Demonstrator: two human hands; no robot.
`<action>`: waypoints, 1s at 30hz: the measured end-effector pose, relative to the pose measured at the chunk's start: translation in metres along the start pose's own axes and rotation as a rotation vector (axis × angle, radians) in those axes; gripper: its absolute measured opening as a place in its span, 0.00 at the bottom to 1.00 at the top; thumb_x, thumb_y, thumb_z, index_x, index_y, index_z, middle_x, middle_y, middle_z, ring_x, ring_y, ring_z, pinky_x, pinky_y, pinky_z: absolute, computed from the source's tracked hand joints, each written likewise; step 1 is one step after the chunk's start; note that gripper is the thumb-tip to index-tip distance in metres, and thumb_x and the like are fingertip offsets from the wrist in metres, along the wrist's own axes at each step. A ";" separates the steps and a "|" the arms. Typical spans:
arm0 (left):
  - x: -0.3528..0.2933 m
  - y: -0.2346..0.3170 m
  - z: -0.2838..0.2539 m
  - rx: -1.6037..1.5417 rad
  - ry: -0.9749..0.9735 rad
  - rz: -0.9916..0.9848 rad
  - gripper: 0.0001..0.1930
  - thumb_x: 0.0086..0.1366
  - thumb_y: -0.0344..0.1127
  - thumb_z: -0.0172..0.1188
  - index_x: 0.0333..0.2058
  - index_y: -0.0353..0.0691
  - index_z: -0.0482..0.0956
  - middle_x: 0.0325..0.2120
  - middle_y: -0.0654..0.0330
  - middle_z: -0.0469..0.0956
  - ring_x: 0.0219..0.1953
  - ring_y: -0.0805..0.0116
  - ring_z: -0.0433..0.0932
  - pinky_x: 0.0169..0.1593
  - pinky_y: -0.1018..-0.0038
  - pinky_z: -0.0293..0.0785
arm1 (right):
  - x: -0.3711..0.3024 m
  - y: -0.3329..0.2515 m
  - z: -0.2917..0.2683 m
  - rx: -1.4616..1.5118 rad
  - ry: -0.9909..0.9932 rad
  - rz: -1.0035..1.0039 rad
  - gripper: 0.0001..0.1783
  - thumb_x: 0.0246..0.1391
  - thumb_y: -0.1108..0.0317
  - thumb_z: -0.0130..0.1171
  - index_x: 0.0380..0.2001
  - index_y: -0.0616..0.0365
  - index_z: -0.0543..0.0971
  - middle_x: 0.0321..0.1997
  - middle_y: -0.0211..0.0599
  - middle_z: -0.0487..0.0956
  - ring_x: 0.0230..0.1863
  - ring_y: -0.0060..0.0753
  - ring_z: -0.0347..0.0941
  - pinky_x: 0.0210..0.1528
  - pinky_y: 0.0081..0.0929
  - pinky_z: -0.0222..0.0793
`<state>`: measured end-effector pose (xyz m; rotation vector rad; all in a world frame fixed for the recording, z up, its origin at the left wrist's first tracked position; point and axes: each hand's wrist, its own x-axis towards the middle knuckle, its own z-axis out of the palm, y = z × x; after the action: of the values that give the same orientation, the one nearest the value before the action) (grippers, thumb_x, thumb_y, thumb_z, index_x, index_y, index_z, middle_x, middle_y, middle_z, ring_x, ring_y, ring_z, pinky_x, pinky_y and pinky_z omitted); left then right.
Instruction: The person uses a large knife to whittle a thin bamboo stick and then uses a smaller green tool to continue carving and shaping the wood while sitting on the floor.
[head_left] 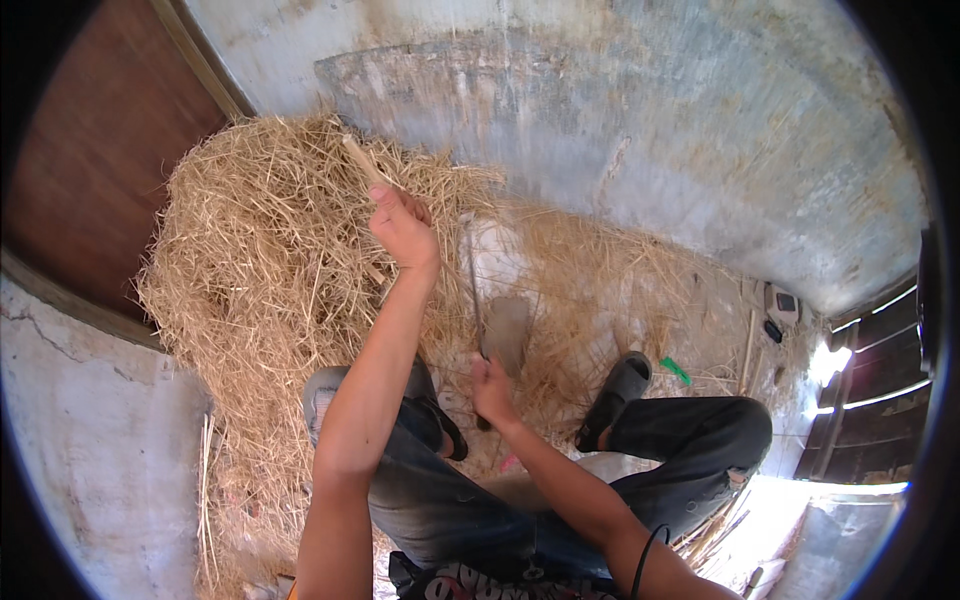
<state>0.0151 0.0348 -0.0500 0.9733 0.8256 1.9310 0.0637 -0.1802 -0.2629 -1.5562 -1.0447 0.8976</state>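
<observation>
My left hand (403,226) reaches forward over the straw, its fingers closed round a short pale strip of split wood or bamboo (361,160). The strip's far end points up and to the left. My right hand (492,392) is lower, between my feet, closed on the handle of a long knife (475,285). Its thin dark blade points forward, seen nearly edge-on, and the handle's butt shows below my fist. Just right of the blade lies a grey-brown wooden block (510,325) on the floor. The two hands are apart.
A big heap of straw (260,230) fills the left side against a stained wall (620,150). My sandalled feet (618,390) flank the block. A green scrap (675,370) lies to the right, with a small dark device (783,302) by the wall. A brown panel (100,150) stands far left.
</observation>
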 end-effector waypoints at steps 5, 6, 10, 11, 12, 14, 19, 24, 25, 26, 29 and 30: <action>0.001 0.011 -0.006 -0.041 -0.012 0.013 0.33 0.74 0.66 0.41 0.17 0.48 0.52 0.12 0.70 0.51 0.14 0.77 0.49 0.18 0.76 0.47 | -0.021 0.099 -0.050 -0.349 -0.084 0.252 0.34 0.68 0.41 0.48 0.39 0.69 0.76 0.29 0.53 0.80 0.31 0.48 0.79 0.38 0.41 0.74; 0.001 0.016 -0.008 -0.014 0.026 -0.028 0.34 0.74 0.66 0.41 0.16 0.48 0.52 0.12 0.70 0.51 0.14 0.77 0.50 0.18 0.76 0.48 | -0.021 0.106 -0.056 -0.305 -0.066 0.289 0.32 0.68 0.42 0.49 0.37 0.68 0.76 0.26 0.50 0.79 0.26 0.46 0.78 0.33 0.40 0.73; 0.018 0.047 -0.019 -0.147 0.188 -0.119 0.35 0.73 0.70 0.35 0.16 0.49 0.51 0.11 0.73 0.49 0.13 0.77 0.47 0.17 0.78 0.45 | 0.001 0.072 -0.061 0.099 0.084 0.387 0.25 0.66 0.48 0.56 0.30 0.64 0.73 0.20 0.42 0.76 0.17 0.37 0.73 0.23 0.36 0.70; 0.025 0.058 -0.025 -0.226 0.152 -0.109 0.35 0.72 0.71 0.33 0.15 0.49 0.51 0.11 0.74 0.49 0.13 0.77 0.47 0.17 0.78 0.44 | 0.009 0.050 -0.063 0.274 0.108 0.446 0.24 0.65 0.50 0.58 0.30 0.64 0.73 0.19 0.41 0.75 0.16 0.36 0.73 0.22 0.36 0.69; 0.032 0.069 -0.030 -0.294 0.105 -0.086 0.36 0.72 0.72 0.31 0.15 0.50 0.51 0.11 0.74 0.49 0.13 0.77 0.46 0.16 0.78 0.44 | 0.019 0.026 -0.065 0.372 0.172 0.434 0.22 0.64 0.52 0.60 0.29 0.63 0.72 0.19 0.40 0.74 0.16 0.35 0.72 0.21 0.35 0.69; 0.041 0.087 -0.041 -0.393 0.120 -0.132 0.36 0.71 0.73 0.28 0.14 0.51 0.52 0.10 0.73 0.49 0.13 0.77 0.46 0.16 0.78 0.42 | 0.040 -0.024 -0.077 0.495 0.358 0.341 0.19 0.62 0.57 0.64 0.30 0.60 0.69 0.18 0.34 0.71 0.13 0.28 0.68 0.16 0.29 0.65; 0.048 0.110 -0.062 -0.651 0.124 -0.245 0.36 0.72 0.72 0.25 0.15 0.50 0.53 0.11 0.71 0.47 0.13 0.74 0.45 0.17 0.76 0.41 | 0.093 -0.110 -0.122 0.690 0.599 0.171 0.17 0.60 0.64 0.67 0.33 0.60 0.68 0.19 0.32 0.70 0.11 0.25 0.65 0.14 0.27 0.66; 0.060 0.092 -0.082 -0.846 0.063 -0.295 0.35 0.73 0.71 0.26 0.17 0.48 0.55 0.12 0.70 0.49 0.15 0.73 0.48 0.19 0.75 0.46 | 0.117 -0.147 -0.152 0.925 0.702 -0.017 0.17 0.57 0.70 0.68 0.38 0.60 0.67 0.22 0.33 0.72 0.14 0.24 0.67 0.16 0.29 0.70; 0.064 0.086 -0.087 -0.875 0.053 -0.309 0.34 0.74 0.69 0.27 0.19 0.47 0.59 0.13 0.69 0.53 0.15 0.73 0.51 0.19 0.75 0.50 | 0.118 -0.153 -0.155 0.912 0.730 -0.069 0.18 0.57 0.71 0.68 0.39 0.60 0.67 0.23 0.33 0.72 0.15 0.24 0.67 0.17 0.29 0.71; 0.067 0.079 -0.092 -0.904 0.042 -0.321 0.33 0.75 0.67 0.29 0.21 0.46 0.62 0.14 0.68 0.56 0.16 0.73 0.54 0.20 0.75 0.55 | 0.118 -0.159 -0.158 0.909 0.765 -0.095 0.19 0.57 0.72 0.68 0.40 0.61 0.66 0.23 0.33 0.72 0.15 0.24 0.67 0.17 0.29 0.72; 0.082 0.064 -0.102 -0.527 0.440 -0.688 0.31 0.77 0.58 0.34 0.37 0.36 0.77 0.37 0.54 0.74 0.38 0.62 0.74 0.43 0.65 0.76 | 0.115 -0.182 -0.169 0.876 0.807 -0.238 0.21 0.56 0.75 0.69 0.44 0.60 0.66 0.21 0.31 0.72 0.16 0.22 0.67 0.19 0.27 0.72; 0.085 0.061 -0.103 -0.301 0.454 -0.734 0.27 0.77 0.55 0.36 0.45 0.35 0.74 0.46 0.51 0.69 0.47 0.58 0.69 0.52 0.60 0.71 | 0.113 -0.190 -0.174 0.863 0.804 -0.333 0.22 0.55 0.76 0.69 0.45 0.60 0.65 0.20 0.31 0.71 0.16 0.21 0.67 0.19 0.26 0.72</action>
<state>-0.1266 0.0605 -0.0233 0.0095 0.9365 1.5553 0.2282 -0.1111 -0.0453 -0.8187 -0.2340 0.3255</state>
